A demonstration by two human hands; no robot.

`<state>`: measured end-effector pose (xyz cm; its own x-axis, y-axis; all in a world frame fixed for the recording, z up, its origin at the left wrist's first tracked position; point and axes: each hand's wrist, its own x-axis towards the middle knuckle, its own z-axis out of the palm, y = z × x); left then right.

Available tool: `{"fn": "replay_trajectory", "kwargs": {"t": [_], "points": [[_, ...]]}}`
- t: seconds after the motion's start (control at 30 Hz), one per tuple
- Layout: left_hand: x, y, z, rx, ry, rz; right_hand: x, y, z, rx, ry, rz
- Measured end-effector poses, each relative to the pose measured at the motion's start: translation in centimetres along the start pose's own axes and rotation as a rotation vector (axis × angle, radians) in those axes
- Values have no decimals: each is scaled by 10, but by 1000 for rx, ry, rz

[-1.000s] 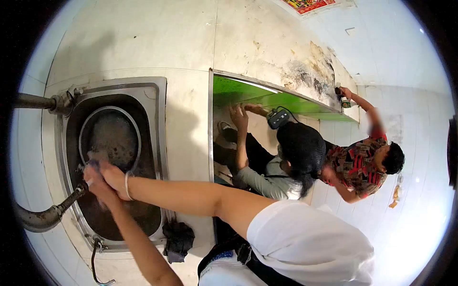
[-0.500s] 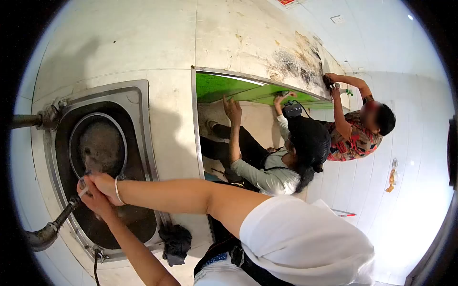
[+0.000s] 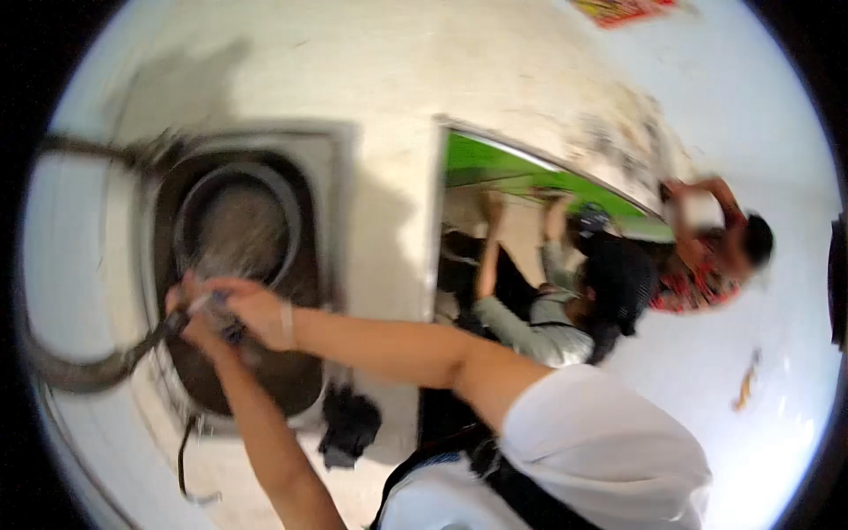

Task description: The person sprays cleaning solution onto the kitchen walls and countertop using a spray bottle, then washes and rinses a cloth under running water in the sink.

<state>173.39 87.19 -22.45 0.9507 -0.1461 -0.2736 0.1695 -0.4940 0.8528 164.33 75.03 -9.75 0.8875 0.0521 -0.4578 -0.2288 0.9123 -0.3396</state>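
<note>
Both hands are close together at the end of a dark tap pipe (image 3: 163, 331), above a steel sink (image 3: 340, 221). A whitish streak, looking like running water, shows at the pipe's mouth. My right hand (image 3: 252, 309), with a pale bracelet at the wrist, is curled against a small dark bluish thing (image 3: 230, 329), too blurred to name. My left hand (image 3: 199, 329) is on the other side of it, fingers bent and partly hidden. Just beyond them in the sink sits a round pan (image 3: 287, 208) holding greyish, splashing liquid.
A black crumpled cloth or bag (image 3: 349, 424) lies by the sink's edge. Beside the stained counter (image 3: 380, 177), a person in a dark cap (image 3: 623, 274) reaches toward a green panel (image 3: 477, 159). Another person in a patterned shirt (image 3: 693, 291) works at the far end.
The view has swung, shifting the scene rightward, and is blurred. My hands have come slightly apart, and the dark bluish thing now shows between them. Liquid in the pan appears more splashed.
</note>
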Motion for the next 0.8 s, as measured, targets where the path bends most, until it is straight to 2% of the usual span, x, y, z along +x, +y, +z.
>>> {"fn": "replay_trajectory", "kwargs": {"t": [0.03,0.07,0.1,0.13,0.17,0.2,0.23,0.27,0.3,0.37,0.4,0.43,0.47,0.53,0.57,0.63,0.7,0.8], "points": [[-2,4,-9,-24,45,-16,13,40,2,-446,38,-229],[-21,27,-6,-32,165,-24,8,34,17,-233,246,-101],[-43,50,1,-5,306,4,16,-20,-1,143,-57,299],[-56,60,1,-9,353,24,34,14,9,156,60,190],[-73,71,15,5,391,67,37,9,-10,83,89,69],[-93,101,23,139,480,496,43,5,-22,18,120,-66],[-90,102,19,53,413,384,44,6,-26,27,103,-48],[-78,95,15,66,422,378,39,12,-27,-87,108,-12],[-55,87,9,-64,392,260,35,19,-25,-204,112,21],[-34,80,-4,-360,313,33,17,29,-10,-231,145,38],[-38,81,-3,-370,319,30,14,22,3,-253,178,62],[-44,83,-2,-49,353,295,16,11,16,-325,373,116],[-54,86,0,280,376,550,24,7,11,-326,369,112],[-79,97,-4,342,378,621,38,-7,-9,25,57,297],[-89,98,-9,304,301,733,29,-21,2,89,12,388],[-88,92,-23,347,230,899,25,-17,5,50,58,399],[-85,94,-29,369,237,931,23,-14,8,8,99,408],[-80,99,-29,343,278,979,21,-11,8,-13,54,262]]}}
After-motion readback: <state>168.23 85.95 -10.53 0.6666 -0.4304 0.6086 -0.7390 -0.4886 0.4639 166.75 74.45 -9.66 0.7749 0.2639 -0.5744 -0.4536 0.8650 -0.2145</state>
